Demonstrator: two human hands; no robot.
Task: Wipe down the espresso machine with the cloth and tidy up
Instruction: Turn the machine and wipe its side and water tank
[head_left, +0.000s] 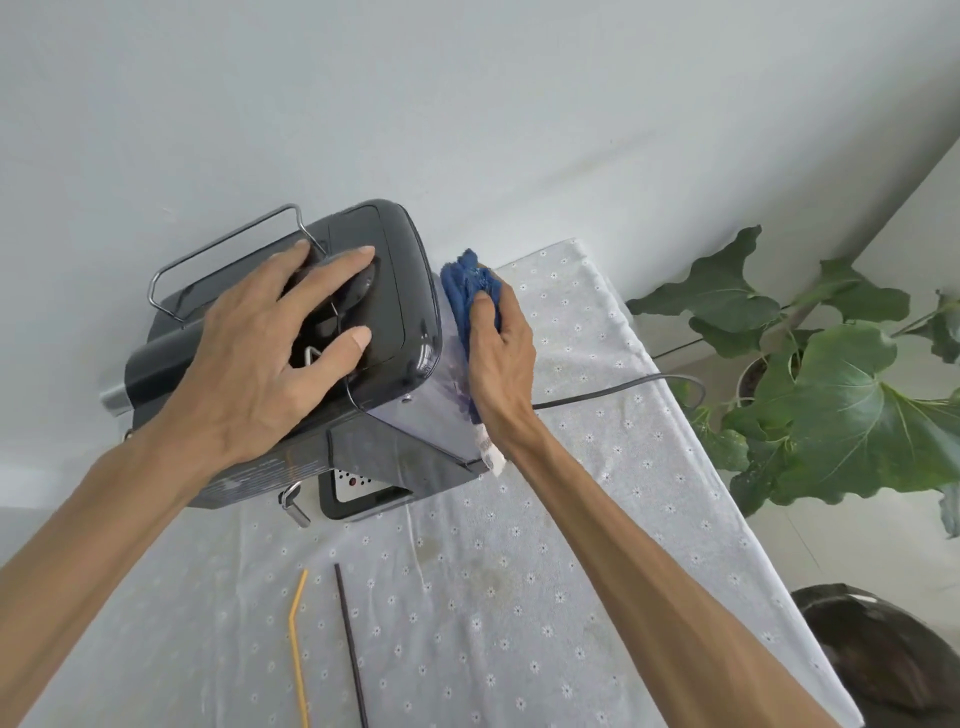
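A black espresso machine (395, 291) stands on a table covered by a white flowered cloth (519, 597), close to the wall. My left hand (270, 353) lies flat on its top, fingers spread, pressing down. My right hand (498, 353) holds a bunched blue cloth (467, 283) against the machine's right side, over the clear water tank. A white label of the cloth (491, 457) hangs below my wrist.
A yellow straw (297, 649) and a thin dark straw (350, 644) lie on the table near me. The machine's power cord (613, 387) runs off the right edge. A large-leafed potted plant (831, 395) stands on the floor to the right, a dark round object (893, 660) below it.
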